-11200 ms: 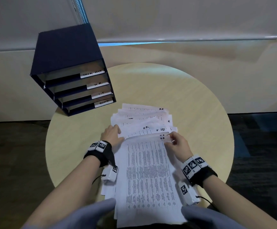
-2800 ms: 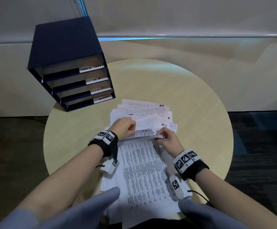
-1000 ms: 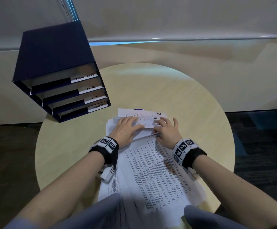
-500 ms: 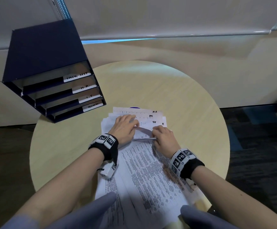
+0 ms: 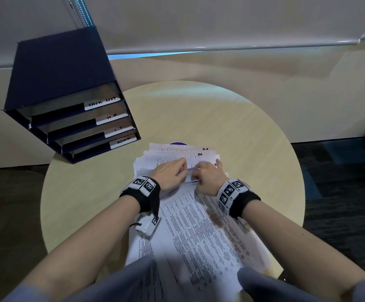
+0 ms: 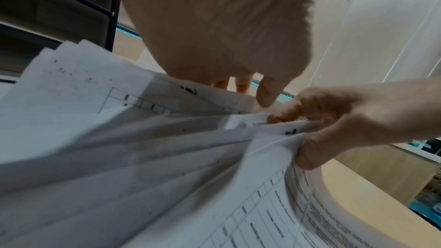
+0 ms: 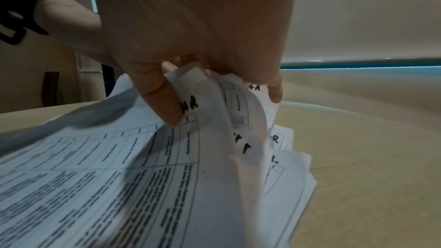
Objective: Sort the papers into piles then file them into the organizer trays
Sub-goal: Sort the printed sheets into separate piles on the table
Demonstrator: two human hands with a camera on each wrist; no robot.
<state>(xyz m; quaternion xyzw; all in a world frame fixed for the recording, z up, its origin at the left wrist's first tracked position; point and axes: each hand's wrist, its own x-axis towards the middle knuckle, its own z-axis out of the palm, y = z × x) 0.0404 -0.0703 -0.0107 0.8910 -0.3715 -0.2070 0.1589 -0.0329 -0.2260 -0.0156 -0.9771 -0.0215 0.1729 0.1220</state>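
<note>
At the near middle of the counter [image 5: 231, 118], my right hand [image 5: 209, 177] now pinches up corners of the papers [image 5: 199, 232], while my left hand [image 5: 170, 174] presses flat, fingers loosely spread; I'm still leafing, with the organizer [image 5: 68, 101] far-left unfilled.

1. A loose stack of white printed papers [image 5: 190, 234] lies on the round table, running from its middle to the near edge and overhanging that edge; the far sheets are fanned out, their corners handwritten "HR".
2. A dark blue organizer [image 5: 64, 90] stands at the table's far-left edge, four stacked trays labelled "TASK LIST", "H.R.", "I.T", "ADMIN".
</note>
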